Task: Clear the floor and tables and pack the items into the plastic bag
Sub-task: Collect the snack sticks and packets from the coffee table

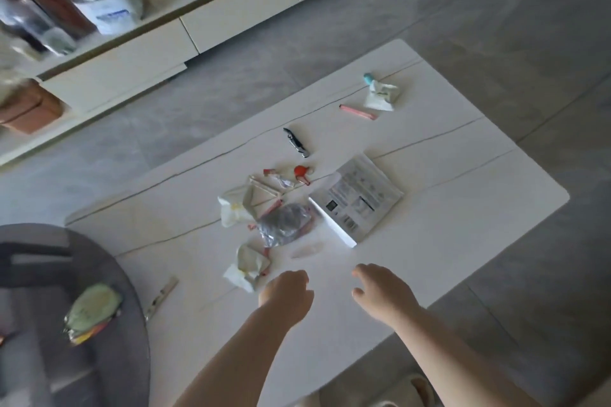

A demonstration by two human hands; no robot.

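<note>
On the table, a booklet lies right of the wrappers.

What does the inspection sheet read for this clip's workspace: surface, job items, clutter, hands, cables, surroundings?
Surface: white table, dark seam lines across its top.
Job's things: crumpled wrappers, grey foil pouch, flat white packet, black corkscrew, pink stick and red bits lie loose on the table; no plastic bag seen.
Clutter: green packet on the round grey table.
Hands: left hand and right hand over the table's near part, holding nothing.
Cables: nothing seen.
Surroundings: grey tiled floor; low white cabinet with blurred bottles and boxes on top.
</note>
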